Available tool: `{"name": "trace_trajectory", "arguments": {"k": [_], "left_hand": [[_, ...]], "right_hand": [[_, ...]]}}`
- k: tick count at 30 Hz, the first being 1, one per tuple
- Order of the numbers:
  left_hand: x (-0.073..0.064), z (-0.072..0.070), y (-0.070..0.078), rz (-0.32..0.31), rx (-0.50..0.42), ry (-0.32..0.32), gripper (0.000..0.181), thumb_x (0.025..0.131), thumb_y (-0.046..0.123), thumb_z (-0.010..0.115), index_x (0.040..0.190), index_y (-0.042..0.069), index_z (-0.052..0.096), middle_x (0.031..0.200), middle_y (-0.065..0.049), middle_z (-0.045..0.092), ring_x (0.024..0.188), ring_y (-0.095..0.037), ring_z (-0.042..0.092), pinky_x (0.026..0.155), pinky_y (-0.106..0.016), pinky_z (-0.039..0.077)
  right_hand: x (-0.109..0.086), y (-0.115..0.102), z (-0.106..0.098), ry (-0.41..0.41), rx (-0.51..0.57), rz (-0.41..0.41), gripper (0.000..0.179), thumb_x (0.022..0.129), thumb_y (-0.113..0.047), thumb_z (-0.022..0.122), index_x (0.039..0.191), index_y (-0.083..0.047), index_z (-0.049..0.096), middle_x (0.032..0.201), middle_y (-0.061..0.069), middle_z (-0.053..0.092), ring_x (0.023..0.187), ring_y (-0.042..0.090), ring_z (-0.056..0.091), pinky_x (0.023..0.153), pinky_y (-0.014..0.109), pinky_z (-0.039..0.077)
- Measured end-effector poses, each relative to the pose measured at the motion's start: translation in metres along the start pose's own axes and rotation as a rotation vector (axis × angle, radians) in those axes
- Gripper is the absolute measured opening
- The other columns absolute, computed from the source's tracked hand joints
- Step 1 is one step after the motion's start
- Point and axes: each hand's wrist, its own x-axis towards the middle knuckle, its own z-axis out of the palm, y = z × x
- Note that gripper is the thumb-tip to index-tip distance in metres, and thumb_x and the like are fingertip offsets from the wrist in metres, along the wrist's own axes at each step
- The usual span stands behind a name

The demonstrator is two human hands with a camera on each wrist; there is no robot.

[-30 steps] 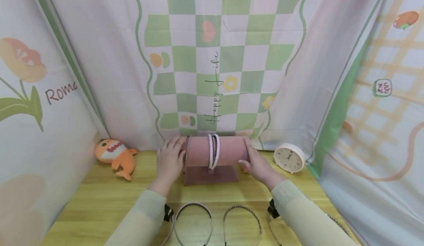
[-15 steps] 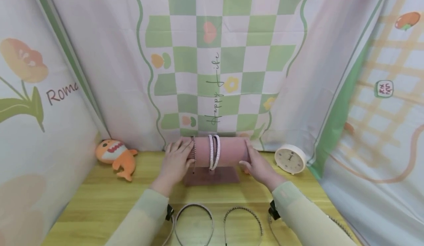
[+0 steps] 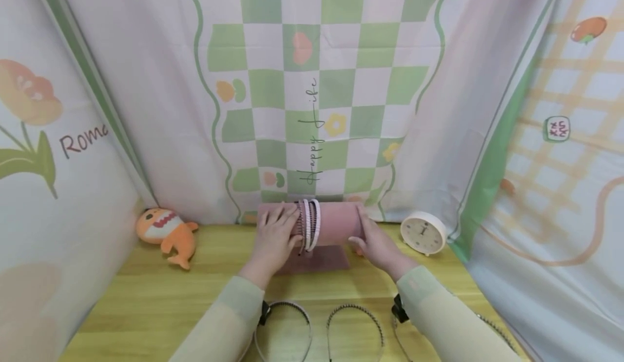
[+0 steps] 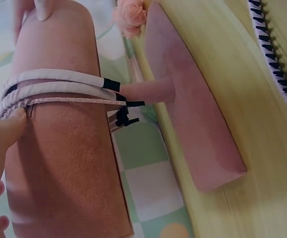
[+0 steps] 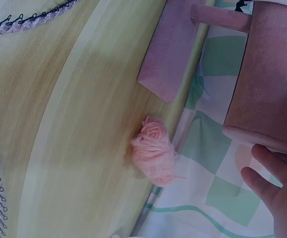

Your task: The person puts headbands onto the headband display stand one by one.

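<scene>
A pink headband stand [image 3: 338, 224] with a padded roll stands at the back of the table. Two white headbands [image 4: 64, 76] hang round its middle, their ends pointing down. Beside them, touching or nearly so, is a thin pink headband with dark teeth [image 4: 79, 100]. My left hand [image 3: 275, 237] lies over the roll, fingers on top and thumb in front, holding this thin headband at its left side. At the roll's right end, my right hand [image 3: 377, 243] grips with the thumb in front and fingers around the end face.
Toothed headbands lie along the near table edge, including one at centre [image 3: 355, 306]. An orange shark toy [image 3: 168, 232] is at the back left, a white clock [image 3: 423, 233] at the back right. A peach ball of yarn [image 5: 153, 151] sits by the stand. Curtains enclose the table.
My left hand has slid right along the roll, bringing the thin headband from near the left end up to the white ones. My right hand has stayed at the right end.
</scene>
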Motion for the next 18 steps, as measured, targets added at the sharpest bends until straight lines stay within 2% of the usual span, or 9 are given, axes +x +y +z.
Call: {"name": "trace_trajectory", "arguments": {"k": [4, 6, 10, 12, 13, 15, 18], "left_hand": [[-0.005, -0.002, -0.002, 0.000, -0.020, 0.016, 0.067, 0.090, 0.040, 0.070, 0.147, 0.013, 0.047, 0.152, -0.002, 0.043, 0.142, -0.027, 0.030, 0.114, -0.055, 0.020], [-0.011, -0.006, -0.004, -0.011, -0.060, 0.060, 0.066, 0.089, 0.037, 0.072, 0.145, 0.011, 0.047, 0.150, -0.007, 0.044, 0.139, -0.030, 0.034, 0.113, -0.056, 0.021], [-0.035, -0.018, -0.013, -0.089, -0.203, 0.204, 0.059, 0.085, 0.022, 0.079, 0.135, 0.003, 0.055, 0.138, -0.019, 0.050, 0.124, -0.039, 0.047, 0.106, -0.058, 0.032], [-0.051, -0.022, -0.017, -0.138, -0.259, 0.233, 0.055, 0.082, 0.017, 0.081, 0.128, -0.001, 0.058, 0.130, -0.022, 0.053, 0.116, -0.041, 0.052, 0.101, -0.058, 0.039], [-0.060, -0.024, -0.019, -0.168, -0.289, 0.227, 0.052, 0.082, 0.015, 0.082, 0.125, -0.002, 0.059, 0.125, -0.022, 0.054, 0.112, -0.041, 0.053, 0.098, -0.057, 0.041], [-0.078, -0.024, -0.021, -0.226, -0.306, 0.167, 0.047, 0.084, 0.018, 0.081, 0.121, -0.001, 0.060, 0.118, -0.019, 0.055, 0.105, -0.038, 0.056, 0.091, -0.053, 0.047], [-0.102, -0.020, -0.024, -0.311, -0.321, 0.019, 0.026, 0.088, 0.021, 0.077, 0.101, 0.005, 0.062, 0.096, -0.008, 0.058, 0.083, -0.025, 0.058, 0.071, -0.041, 0.052]], "right_hand": [[0.001, -0.003, 0.002, -0.016, 0.003, 0.013, 0.094, 0.097, -0.024, 0.064, 0.159, -0.016, -0.006, 0.156, 0.027, 0.024, 0.137, 0.042, 0.035, 0.112, 0.052, 0.030], [0.002, -0.003, 0.002, -0.028, 0.004, 0.022, 0.093, 0.098, -0.025, 0.063, 0.159, -0.018, -0.008, 0.157, 0.026, 0.023, 0.138, 0.042, 0.034, 0.112, 0.052, 0.029], [0.002, -0.003, 0.000, -0.029, 0.020, 0.034, 0.093, 0.098, -0.025, 0.062, 0.158, -0.020, -0.009, 0.158, 0.025, 0.021, 0.139, 0.041, 0.032, 0.112, 0.053, 0.028], [0.001, -0.002, -0.001, -0.025, 0.025, 0.039, 0.093, 0.098, -0.024, 0.062, 0.158, -0.020, -0.009, 0.158, 0.026, 0.021, 0.139, 0.042, 0.032, 0.112, 0.054, 0.027], [0.001, -0.001, -0.002, -0.024, 0.025, 0.040, 0.093, 0.098, -0.024, 0.062, 0.158, -0.020, -0.009, 0.158, 0.026, 0.021, 0.139, 0.043, 0.031, 0.112, 0.054, 0.027], [0.000, 0.001, -0.001, -0.027, 0.020, 0.041, 0.093, 0.099, -0.024, 0.062, 0.159, -0.019, -0.009, 0.157, 0.026, 0.021, 0.139, 0.043, 0.031, 0.112, 0.054, 0.026], [0.000, 0.002, 0.000, -0.027, 0.017, 0.033, 0.092, 0.098, -0.024, 0.062, 0.159, -0.018, -0.008, 0.157, 0.027, 0.020, 0.138, 0.043, 0.031, 0.112, 0.055, 0.027]]}}
